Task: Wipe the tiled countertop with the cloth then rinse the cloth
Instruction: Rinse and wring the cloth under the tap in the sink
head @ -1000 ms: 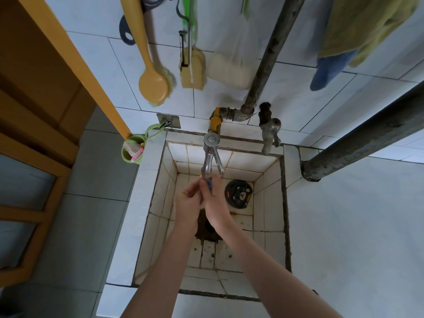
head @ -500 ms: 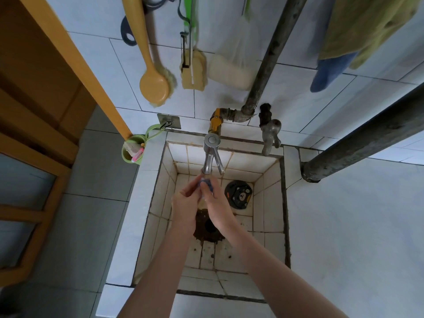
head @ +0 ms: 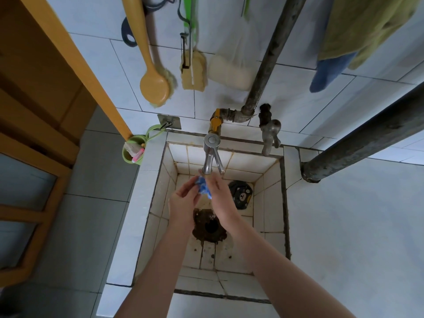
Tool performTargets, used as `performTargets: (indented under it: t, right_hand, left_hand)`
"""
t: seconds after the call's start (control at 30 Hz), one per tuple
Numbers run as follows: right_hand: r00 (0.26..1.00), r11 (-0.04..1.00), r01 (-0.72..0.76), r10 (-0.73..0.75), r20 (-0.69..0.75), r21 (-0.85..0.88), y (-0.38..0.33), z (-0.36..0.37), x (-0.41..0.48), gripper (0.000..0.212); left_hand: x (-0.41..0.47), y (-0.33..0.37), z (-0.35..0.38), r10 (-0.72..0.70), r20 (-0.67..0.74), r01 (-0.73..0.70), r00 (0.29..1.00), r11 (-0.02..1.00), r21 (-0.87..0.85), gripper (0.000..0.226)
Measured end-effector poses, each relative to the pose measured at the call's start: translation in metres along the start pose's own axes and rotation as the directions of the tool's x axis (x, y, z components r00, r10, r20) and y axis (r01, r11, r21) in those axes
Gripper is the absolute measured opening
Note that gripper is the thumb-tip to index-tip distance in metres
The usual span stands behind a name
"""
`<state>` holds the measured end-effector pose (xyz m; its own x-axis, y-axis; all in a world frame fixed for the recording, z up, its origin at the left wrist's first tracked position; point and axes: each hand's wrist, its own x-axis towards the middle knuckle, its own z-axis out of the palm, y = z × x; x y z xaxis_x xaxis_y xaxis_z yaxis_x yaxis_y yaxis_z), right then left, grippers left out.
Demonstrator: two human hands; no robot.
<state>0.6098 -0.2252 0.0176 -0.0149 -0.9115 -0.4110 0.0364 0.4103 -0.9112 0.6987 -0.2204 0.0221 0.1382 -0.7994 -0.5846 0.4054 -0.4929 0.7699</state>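
Rinsing stage. The blue cloth point(head: 203, 188), bunched small, sits directly under the spout of the tap point(head: 208, 158), above the tiled sink point(head: 158, 203). The fingers of the left hand point(head: 183, 200) and right hand point(head: 220, 199) grasp it from either side. Soft, light and probably wet, it should squeeze easily; gripping the bunched body seems safer than gripping loose corners. Running water cannot be made out.

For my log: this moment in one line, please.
step: rinse; cloth: under tap; left hand: holds cloth; right hand: holds cloth
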Motion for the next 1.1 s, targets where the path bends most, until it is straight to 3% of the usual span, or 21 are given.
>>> performTargets:
  t: [0.07,0.23,0.4,0.53,0.63,0.73,0.8,0.93,1.03,1.1]
  right_hand:
    - [0.995,1.000,0.004,-0.004,0.097,0.000,0.007,0.007,-0.006,0.021]
    - [0.998,0.996,-0.021,0.017,-0.053,-0.089,0.012,0.009,-0.001,0.018]
    - [0.976,0.987,-0.111,0.131,-0.176,0.120,-0.001,-0.002,0.008,0.027]
    - [1.000,0.997,-0.015,0.016,0.011,-0.079,0.002,-0.004,0.000,0.030]
    - [0.992,0.999,-0.033,0.032,0.120,0.005,0.005,-0.006,-0.003,0.028]
    - [0.984,0.969,-0.107,0.071,0.164,0.224,-0.001,-0.011,-0.002,0.022]
    - [0.975,0.931,-0.205,0.167,0.147,0.302,-0.006,-0.014,-0.001,0.025]
    - [0.957,0.872,-0.288,0.277,0.087,0.397,-0.007,-0.017,0.000,0.017]
    - [0.959,0.916,-0.254,0.280,-0.040,0.312,-0.003,-0.010,-0.003,0.011]
    - [0.979,0.965,-0.175,0.192,-0.073,0.196,0.000,-0.005,-0.007,0.014]
  left_hand:
    - [0.000,0.001,0.002,-0.012,0.020,0.013,1.000,1.000,-0.015,0.026]
    - [-0.005,-0.002,0.000,-0.024,0.038,0.024,0.999,1.000,0.010,0.026]
    - [-0.002,0.003,-0.001,0.024,0.042,-0.027,0.999,0.997,0.071,0.022]
    - [0.003,0.006,0.001,-0.053,0.059,0.053,0.997,0.999,0.007,0.029]
    - [0.004,0.008,0.003,-0.104,0.104,0.099,0.989,0.994,0.053,0.033]
    - [0.006,0.009,0.001,-0.100,0.090,0.095,0.991,0.994,0.058,0.020]
    - [0.007,0.009,-0.001,-0.082,0.072,0.081,0.994,0.996,0.027,0.011]
    - [0.008,0.007,-0.005,-0.054,-0.006,0.054,0.999,0.998,0.016,0.026]
    - [0.006,0.006,-0.005,-0.065,-0.009,0.065,0.998,0.996,-0.055,0.034]
    - [0.004,0.005,-0.002,-0.071,0.023,0.072,0.997,0.995,-0.067,0.033]
